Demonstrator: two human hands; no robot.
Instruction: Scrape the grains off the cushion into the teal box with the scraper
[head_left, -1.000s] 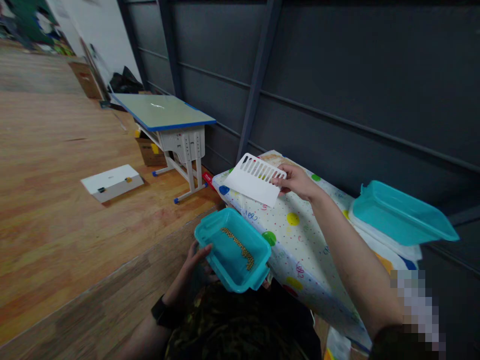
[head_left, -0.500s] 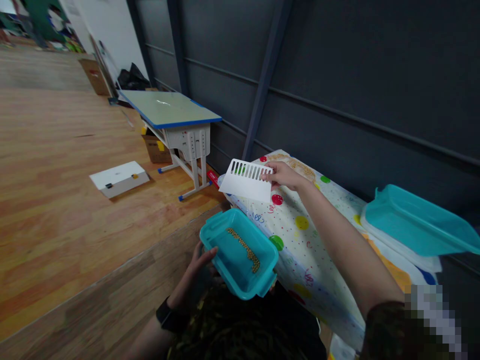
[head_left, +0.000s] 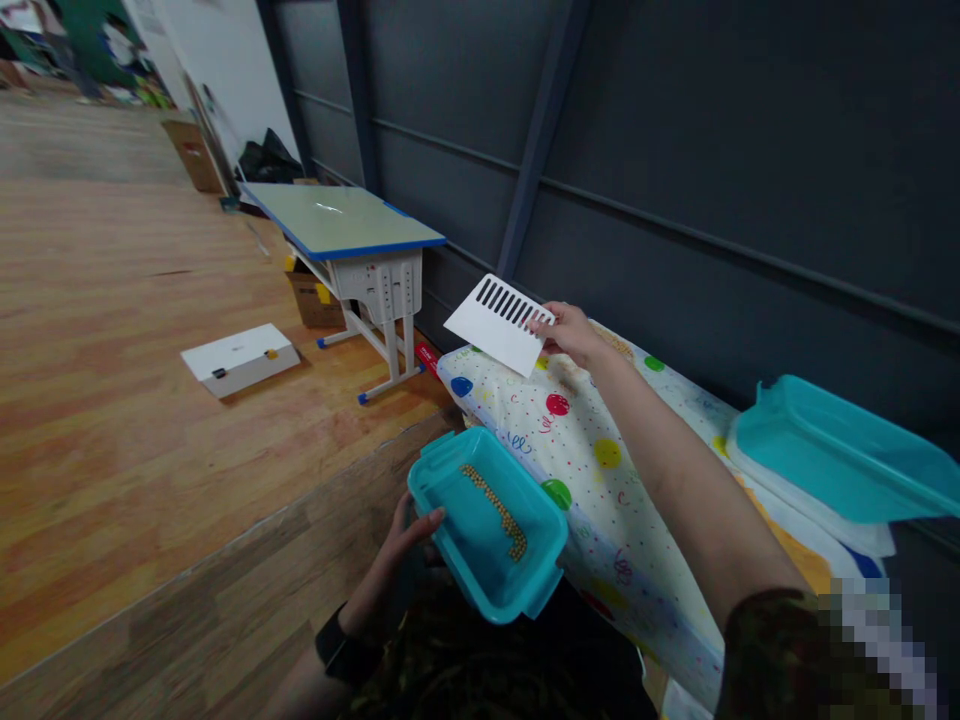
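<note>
My left hand (head_left: 405,545) grips the near left side of a small teal plastic tub (head_left: 480,575), its thumb over the rim. Inside the tub lies a curved line of small tan beans (head_left: 495,505). Further forward, my right hand (head_left: 566,332) pinches the right edge of a flat white scraper (head_left: 499,345) with a row of long slots. The scraper is tilted above the far left end of a table with a dotted party tablecloth (head_left: 570,440). More tan grains (head_left: 613,342) lie on the cloth behind my right wrist.
A larger teal tub (head_left: 847,450) stands on white trays at the right. Beyond the table is a school desk (head_left: 345,222); a white box-like piece (head_left: 240,360) lies on the wooden floor. A dark panelled wall (head_left: 712,150) runs behind the table.
My right hand has raised the scraper off the tablecloth's far corner and tilted it the other way. In view, the small tub has shifted slightly down and right, still in my left hand.
</note>
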